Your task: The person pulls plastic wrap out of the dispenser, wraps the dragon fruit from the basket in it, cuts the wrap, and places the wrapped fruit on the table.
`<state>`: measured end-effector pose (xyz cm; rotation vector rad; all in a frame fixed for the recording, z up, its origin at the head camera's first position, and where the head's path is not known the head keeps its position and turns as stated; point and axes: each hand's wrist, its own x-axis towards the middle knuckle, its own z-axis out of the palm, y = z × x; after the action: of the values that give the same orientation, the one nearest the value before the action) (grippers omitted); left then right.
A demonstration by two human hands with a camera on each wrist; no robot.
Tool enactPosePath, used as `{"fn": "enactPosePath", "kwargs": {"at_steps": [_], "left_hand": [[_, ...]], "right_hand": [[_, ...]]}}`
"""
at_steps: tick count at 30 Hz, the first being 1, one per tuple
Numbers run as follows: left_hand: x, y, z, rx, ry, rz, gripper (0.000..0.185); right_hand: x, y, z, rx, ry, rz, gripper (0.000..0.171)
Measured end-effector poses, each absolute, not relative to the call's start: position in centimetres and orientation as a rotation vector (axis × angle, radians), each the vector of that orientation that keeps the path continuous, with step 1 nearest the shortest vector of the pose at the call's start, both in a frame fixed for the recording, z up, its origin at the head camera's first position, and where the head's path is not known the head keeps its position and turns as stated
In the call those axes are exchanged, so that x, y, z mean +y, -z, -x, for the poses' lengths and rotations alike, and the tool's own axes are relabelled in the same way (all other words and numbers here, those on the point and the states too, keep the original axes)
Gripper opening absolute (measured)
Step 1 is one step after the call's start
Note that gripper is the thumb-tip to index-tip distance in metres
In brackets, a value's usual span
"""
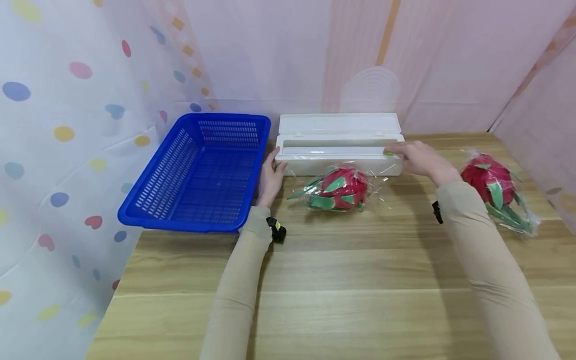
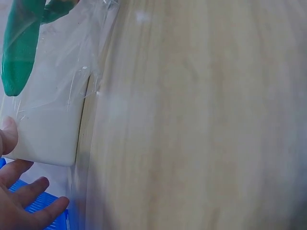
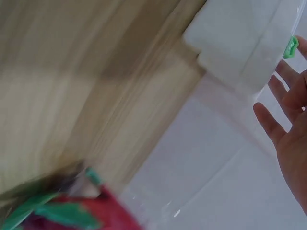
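Dispenser box (image 1: pixel 338 150), white with lid raised, stands on the table (image 1: pixel 342 280) between both hands. Left hand (image 1: pixel 270 177) presses its left end, fingers (image 2: pixel 29 191) straight and loosely spread. Right hand (image 1: pixel 416 158) rests on its right end, fingers (image 3: pixel 276 103) spread beside a green slider (image 3: pixel 290 47). Film-wrapped dragon fruit (image 1: pixel 340 188) lies just below the fingers, between the hands. Second wrapped fruit (image 1: pixel 492 186) sits right of the right wrist; blue basket (image 1: pixel 198 172) left of the left fingers.

No readable text, label, brand, number or sign in any view, white dispenser box (image 1: pixel 338 150) plain and unmarked, blue basket (image 1: pixel 198 172) without lettering, film-wrapped fruit (image 1: pixel 339 189) without a sticker, backdrop cloth showing only coloured dots and hearts
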<state>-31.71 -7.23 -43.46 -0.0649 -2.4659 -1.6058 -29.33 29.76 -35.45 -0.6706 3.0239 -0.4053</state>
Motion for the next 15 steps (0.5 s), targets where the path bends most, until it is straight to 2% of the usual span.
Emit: {"fn": "enactPosePath", "kwargs": {"at_steps": [6,15], "left_hand": [[-7.2,43.5,31.7,-2.447,1.624,0.061,0.050],[-7.0,43.4,31.9,-2.436,1.665,0.073,0.050]], "right_hand": [[31.6,35.9,28.7,3.072,0.432,0.676,0.065],[32.9,36.4,28.0,3.164,0.482,0.674,0.060]]}}
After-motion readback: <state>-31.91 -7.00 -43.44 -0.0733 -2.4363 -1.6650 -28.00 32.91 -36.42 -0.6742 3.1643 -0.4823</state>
